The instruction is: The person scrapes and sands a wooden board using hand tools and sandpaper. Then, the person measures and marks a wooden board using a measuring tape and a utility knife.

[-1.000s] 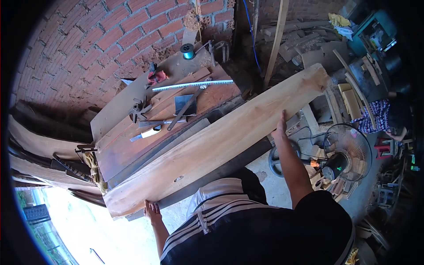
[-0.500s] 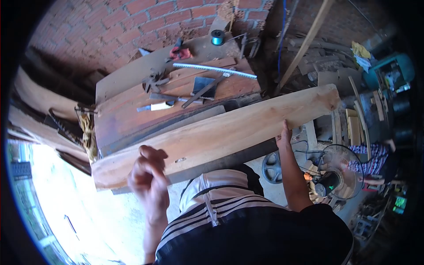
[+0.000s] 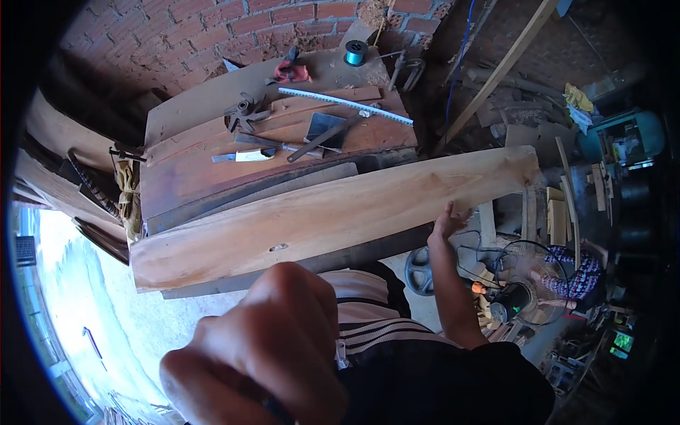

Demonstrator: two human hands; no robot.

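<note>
A long pale wooden board (image 3: 340,212) lies slantwise over a darker plank at the near edge of the workbench (image 3: 170,188). My right hand (image 3: 446,224) rests at the board's near edge, toward its right end, fingers apart. Large and close to the camera, my left hand (image 3: 262,347) is raised off the board with its fingers curled; whatever they hold, if anything, is hidden. Beyond the board lie a white-bladed tool (image 3: 253,155), a dark square plate (image 3: 326,130) and a white measuring strip (image 3: 347,104).
A teal spool (image 3: 355,52), a red cloth (image 3: 292,72) and a dark metal piece (image 3: 244,110) lie farther back on the bench. At the right are a fan (image 3: 520,297) and a person in patterned clothes (image 3: 577,276). A slanting pole (image 3: 503,67) stands behind.
My left hand has left the board's near left edge and come up close to the camera, its fingers now curled. My right hand stays at the board. The view has shifted.
</note>
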